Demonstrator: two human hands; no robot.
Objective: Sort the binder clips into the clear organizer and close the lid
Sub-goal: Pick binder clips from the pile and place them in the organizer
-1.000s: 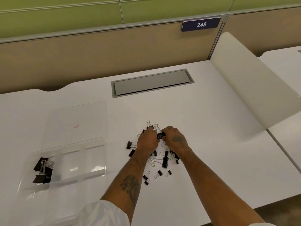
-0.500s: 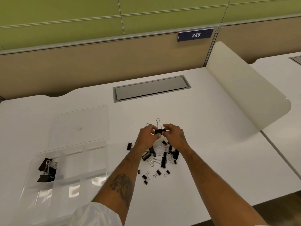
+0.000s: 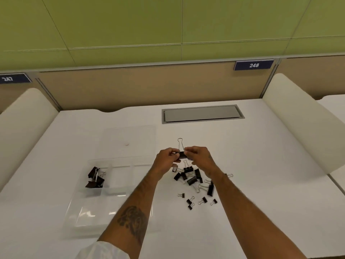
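While both hands pinch one clip (image 3: pixel 182 155) above the bench (image 3: pixel 261 165), left hand (image 3: pixel 166 160) and right hand (image 3: pixel 198 157) at either end, its wire handle could spring and flick it away. The loose pile (image 3: pixel 194 179) lies beneath; the organizer (image 3: pixel 112 187), lid open, sits left, so a careless toss could miss its compartments.

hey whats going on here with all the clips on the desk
A person is sorting binder clips at a white desk. The left hand and the right hand together hold one black binder clip in the air, its wire handle pointing up. A loose pile of clips lies on the desk beneath the hands. The clear organizer sits open to the left, with its lid flat behind it. A few large clips are in its far-left compartment; the other compartments look empty.
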